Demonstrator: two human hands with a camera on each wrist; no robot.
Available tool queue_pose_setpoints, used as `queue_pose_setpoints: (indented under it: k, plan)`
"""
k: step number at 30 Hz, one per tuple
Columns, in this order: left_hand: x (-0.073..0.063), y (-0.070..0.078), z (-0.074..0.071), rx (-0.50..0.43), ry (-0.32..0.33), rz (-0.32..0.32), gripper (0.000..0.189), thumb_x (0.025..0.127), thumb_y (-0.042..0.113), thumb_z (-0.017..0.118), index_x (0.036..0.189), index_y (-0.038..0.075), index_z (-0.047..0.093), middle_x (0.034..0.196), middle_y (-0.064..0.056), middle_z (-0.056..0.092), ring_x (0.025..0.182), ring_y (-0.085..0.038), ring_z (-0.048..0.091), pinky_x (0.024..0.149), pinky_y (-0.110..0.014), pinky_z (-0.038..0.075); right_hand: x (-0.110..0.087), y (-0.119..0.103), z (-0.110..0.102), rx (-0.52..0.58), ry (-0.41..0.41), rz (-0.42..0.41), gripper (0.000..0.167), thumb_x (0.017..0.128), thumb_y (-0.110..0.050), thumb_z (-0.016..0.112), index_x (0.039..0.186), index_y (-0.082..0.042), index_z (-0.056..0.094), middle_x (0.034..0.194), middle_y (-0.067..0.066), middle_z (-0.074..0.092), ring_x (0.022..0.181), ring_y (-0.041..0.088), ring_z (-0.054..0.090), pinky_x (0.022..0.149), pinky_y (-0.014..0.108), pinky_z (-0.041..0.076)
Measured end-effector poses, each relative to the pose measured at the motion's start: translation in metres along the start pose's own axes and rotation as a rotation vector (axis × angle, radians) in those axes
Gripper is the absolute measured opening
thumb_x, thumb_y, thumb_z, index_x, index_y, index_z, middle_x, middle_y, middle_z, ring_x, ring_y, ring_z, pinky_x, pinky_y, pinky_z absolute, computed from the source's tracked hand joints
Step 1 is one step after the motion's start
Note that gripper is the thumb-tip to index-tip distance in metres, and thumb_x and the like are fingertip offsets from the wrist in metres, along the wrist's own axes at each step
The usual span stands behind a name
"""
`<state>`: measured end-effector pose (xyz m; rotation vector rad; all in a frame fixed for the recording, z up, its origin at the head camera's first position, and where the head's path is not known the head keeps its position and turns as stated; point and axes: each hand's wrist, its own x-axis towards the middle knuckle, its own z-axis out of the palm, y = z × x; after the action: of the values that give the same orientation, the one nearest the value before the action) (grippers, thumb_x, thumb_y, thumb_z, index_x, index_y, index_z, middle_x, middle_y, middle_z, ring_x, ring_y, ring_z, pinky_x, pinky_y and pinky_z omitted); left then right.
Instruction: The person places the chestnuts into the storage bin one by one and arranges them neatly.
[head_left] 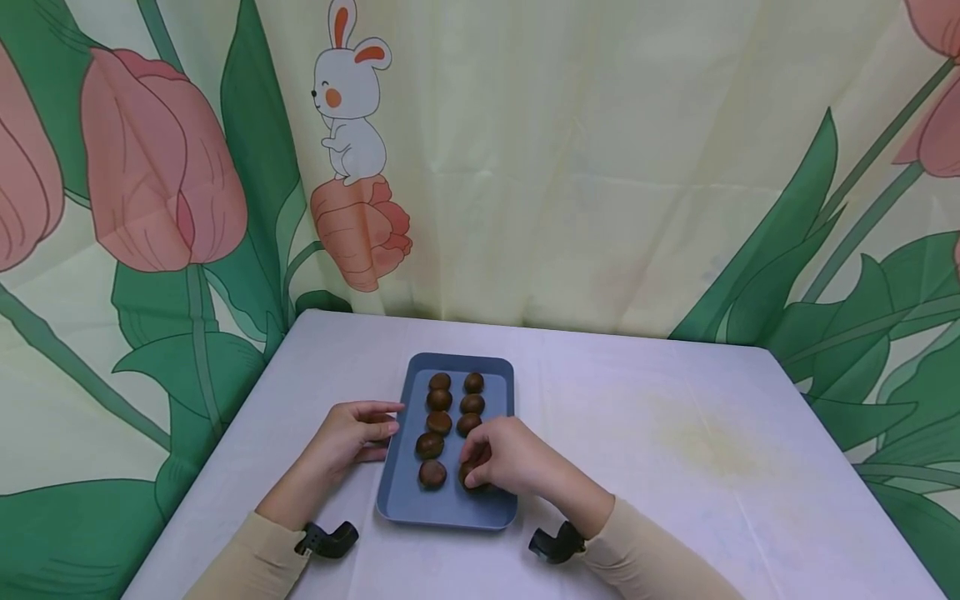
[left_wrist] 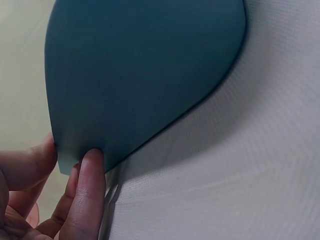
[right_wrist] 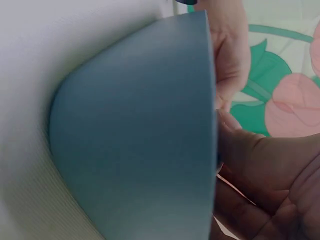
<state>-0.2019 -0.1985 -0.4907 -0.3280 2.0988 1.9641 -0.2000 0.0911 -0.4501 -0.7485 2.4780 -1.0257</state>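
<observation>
A blue rectangular tray (head_left: 447, 513) lies on the table with brown chestnuts (head_left: 438, 422) in two columns, several on the left and several on the right. My left hand (head_left: 351, 433) holds the tray's left rim; the left wrist view shows a finger (left_wrist: 91, 172) against the outer wall and another digit at the rim. At the near right part of the tray, my right hand (head_left: 517, 457) pinches a chestnut (head_left: 464, 475), mostly covered by the fingers. The tray wall (right_wrist: 140, 125) blocks most of the right wrist view.
White cloth covers the table (head_left: 637, 500), with a faint yellowish stain (head_left: 708, 442) on the right. Behind it hangs a curtain (head_left: 555, 167) printed with tulips and a rabbit. Black devices (head_left: 330, 540) are strapped to both wrists.
</observation>
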Motion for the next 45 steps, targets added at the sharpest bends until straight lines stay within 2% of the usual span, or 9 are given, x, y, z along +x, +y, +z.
queue_pose_setpoints:
  k: [10,16,23,28,36,45]
  plan:
    - [-0.001,-0.002,0.002,0.009,0.014,-0.009,0.038,0.098,0.005,0.078,0.136,0.004,0.074,0.111,-0.01,0.072,0.089,-0.016,0.075,0.073,-0.036,0.068,0.0,-0.002,0.011,-0.107,0.035,0.003,0.015,0.083,-0.016,0.094,0.089,-0.019,0.081,0.079,-0.013,0.071,0.076,0.002,0.063,0.069,0.021,0.056]
    - [0.0,-0.001,0.001,0.006,0.006,0.007,0.039,0.098,0.004,0.077,0.137,0.004,0.073,0.109,-0.009,0.071,0.088,-0.015,0.074,0.074,-0.035,0.068,0.0,-0.003,0.012,-0.125,0.046,-0.001,0.015,0.083,-0.017,0.094,0.093,-0.018,0.082,0.08,-0.013,0.072,0.077,0.001,0.063,0.071,0.021,0.056]
    - [0.0,-0.002,0.001,0.007,0.005,0.003,0.039,0.098,0.005,0.077,0.137,0.004,0.073,0.112,-0.01,0.072,0.089,-0.016,0.075,0.075,-0.036,0.068,-0.003,-0.007,0.009,-0.161,0.028,-0.001,0.019,0.083,-0.01,0.092,0.099,-0.017,0.082,0.088,-0.01,0.075,0.084,0.004,0.065,0.076,0.023,0.057]
    - [0.0,-0.003,0.001,0.002,0.004,0.002,0.04,0.098,0.005,0.078,0.137,0.003,0.073,0.113,-0.01,0.072,0.089,-0.016,0.075,0.075,-0.036,0.068,-0.007,-0.009,0.006,-0.15,0.024,-0.015,0.022,0.084,-0.001,0.088,0.099,-0.016,0.082,0.09,-0.006,0.076,0.082,0.004,0.066,0.073,0.024,0.057]
    - [0.001,-0.003,0.0,-0.007,-0.003,0.01,0.04,0.098,0.005,0.078,0.138,0.003,0.072,0.11,-0.009,0.072,0.089,-0.015,0.075,0.074,-0.035,0.068,-0.008,-0.008,0.003,-0.117,0.035,-0.019,0.021,0.085,0.001,0.086,0.1,-0.014,0.082,0.089,-0.004,0.077,0.078,0.002,0.066,0.07,0.023,0.056]
    - [0.001,-0.002,0.0,0.006,0.004,0.005,0.039,0.098,0.005,0.078,0.137,0.003,0.073,0.112,-0.01,0.072,0.089,-0.016,0.075,0.074,-0.035,0.068,-0.008,-0.008,-0.009,-0.07,0.058,-0.001,0.022,0.087,0.006,0.081,0.104,-0.007,0.081,0.095,0.004,0.079,0.084,0.013,0.071,0.071,0.026,0.059]
